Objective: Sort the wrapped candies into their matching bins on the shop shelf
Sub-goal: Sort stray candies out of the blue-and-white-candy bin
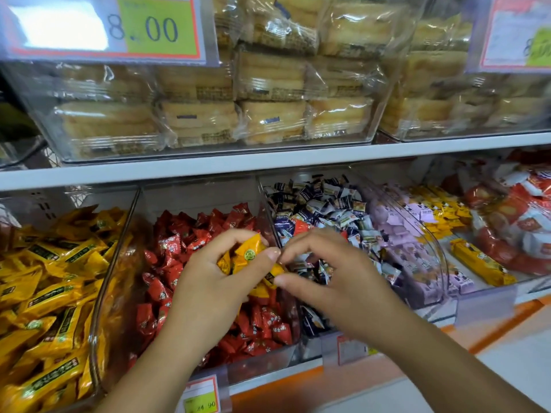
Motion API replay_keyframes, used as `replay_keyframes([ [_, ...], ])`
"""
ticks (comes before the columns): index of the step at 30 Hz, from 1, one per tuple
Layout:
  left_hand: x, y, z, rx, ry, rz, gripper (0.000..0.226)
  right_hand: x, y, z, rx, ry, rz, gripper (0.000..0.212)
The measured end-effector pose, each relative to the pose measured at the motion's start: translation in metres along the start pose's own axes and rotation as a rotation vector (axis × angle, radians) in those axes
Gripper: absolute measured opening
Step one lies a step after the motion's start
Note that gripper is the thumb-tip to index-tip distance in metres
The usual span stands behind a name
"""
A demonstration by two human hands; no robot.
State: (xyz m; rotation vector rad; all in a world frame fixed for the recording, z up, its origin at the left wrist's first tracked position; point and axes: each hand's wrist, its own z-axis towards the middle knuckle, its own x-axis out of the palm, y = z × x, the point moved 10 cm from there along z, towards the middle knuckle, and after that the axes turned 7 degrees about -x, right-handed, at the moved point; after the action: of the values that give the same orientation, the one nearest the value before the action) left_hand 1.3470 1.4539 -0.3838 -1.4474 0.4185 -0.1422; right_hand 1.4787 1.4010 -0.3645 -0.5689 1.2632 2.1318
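- L hand [205, 287]: fingers curled round a small bunch of yellow candies [249, 254], thumb tip on top of the bunch, clamped on it.
- R hand [343, 287]: just beside the L hand, fingertips meeting it. Thumb + forefinger pinch the R edge of the same bunch, other fingers curled above.
- The yellow candies sit betw. the two hands, held up over the red-candy bin [268, 357], near the clear divider to the next bin.
- Red candies [167, 257] fill that bin, under and behind both hands.
- Bin to the R of it: blue-and-white candies [322, 210], partly hidden by the R hand.
- Far L, well apart from the hands: yellow-candy bin [103, 293], heaped w/ matching yellow wrappers [50, 281].
- Further R on the same shelf: purple packs [399, 228], then yellow bars [477, 263], then red packs [512, 222].
- Upper shelf [238, 162] carries clear bins of wrapped cakes [268, 114]. Price tag [119, 28] above reads 8.00.
- Small price label [201, 394] on the lower shelf edge, below the L forearm.
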Motion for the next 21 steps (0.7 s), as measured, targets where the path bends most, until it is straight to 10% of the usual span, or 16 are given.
replay_keyframes([
  [8, -0.006, 0.007, 0.0, 0.005, -0.031, 0.116, 0.024, -0.044, -0.116, -0.012, 0.412, 0.028, -0.446, 0.029],
  [14, -0.003, 0.009, 0.0, -0.008, -0.006, 0.125, 0.033, -0.042, -0.109, -0.006, 0.37, -0.013, -0.395, 0.01],
  [21, -0.005, 0.002, 0.001, 0.035, -0.019, 0.092, 0.022, -0.09, -0.028, -0.006, 0.127, -0.527, 0.135, 0.011],
])
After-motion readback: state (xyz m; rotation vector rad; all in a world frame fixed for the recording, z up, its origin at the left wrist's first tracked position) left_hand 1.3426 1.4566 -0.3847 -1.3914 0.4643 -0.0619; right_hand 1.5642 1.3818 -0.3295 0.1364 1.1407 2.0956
